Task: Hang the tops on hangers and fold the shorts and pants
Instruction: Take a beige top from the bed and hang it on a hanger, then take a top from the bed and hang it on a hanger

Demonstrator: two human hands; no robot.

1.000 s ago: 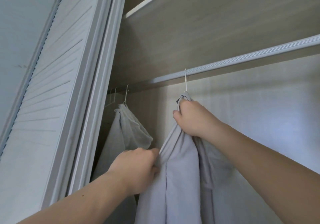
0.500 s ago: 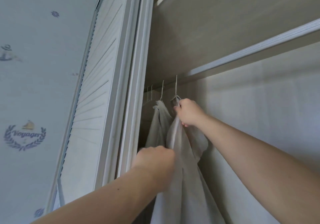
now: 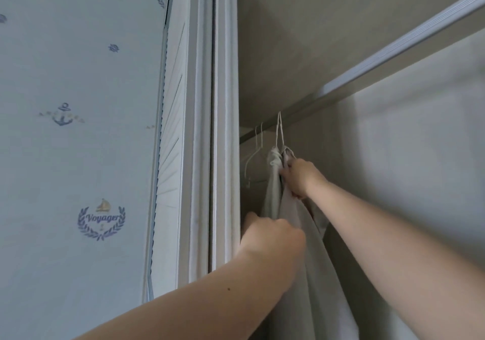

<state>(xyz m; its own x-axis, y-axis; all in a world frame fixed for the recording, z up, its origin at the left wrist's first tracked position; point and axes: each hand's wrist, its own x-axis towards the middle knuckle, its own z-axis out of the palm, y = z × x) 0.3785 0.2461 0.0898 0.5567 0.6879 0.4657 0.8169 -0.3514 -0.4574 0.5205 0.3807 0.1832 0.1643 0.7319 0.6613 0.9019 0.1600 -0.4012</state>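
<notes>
A grey top point(image 3: 312, 274) hangs inside the wardrobe at the far left end of the rail point(image 3: 393, 48), close to the door point(image 3: 225, 103). Its long axis runs straight down: the neck is at the top, bunched under a white wire hook point(image 3: 280, 129) that is caught over the rail, and the body falls out of view at the bottom edge.

The right hand point(image 3: 299, 178) is at the neck, just below the hook, its fingers point(image 3: 287, 173) curled tight round the gathered cloth. The left hand point(image 3: 273, 237) is lower, at the top's front edge, with its back to the camera and its thumb pointing up. Its fingers are curled and mostly hidden, but they appear to grip the cloth edge. Both arms reach up from below.

A second hook crosses the first, and another grey garment point(image 3: 273, 166) hangs pressed against the top's left side. Where one ends and the other begins is hard to tell lower down. Left of them, two bare white hangers point(image 3: 252, 158) hang on the same rail. A shelf point(image 3: 315, 37) runs above the rail. Outside the door, the wall point(image 3: 78, 142) has pale paper with anchors and a "Voyager" crest.
</notes>
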